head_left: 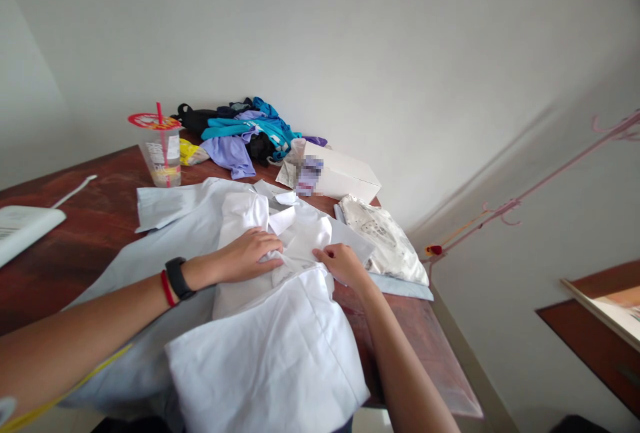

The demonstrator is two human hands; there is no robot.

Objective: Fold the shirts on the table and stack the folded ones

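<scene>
Under both hands (pixel 250 254), white shirt (pixel 280 300)

A plastic cup (pixel 163 153) with a red straw stands on the dark wooden tabletop (pixel 95 233), near a heap of blue, purple and black clothes (pixel 245 133) at the wall. A white box (pixel 345 176) lies just right of the heap, with a folded patterned cloth (pixel 383 240) in front of it. A white device (pixel 23 230) sits at the left edge.
</scene>
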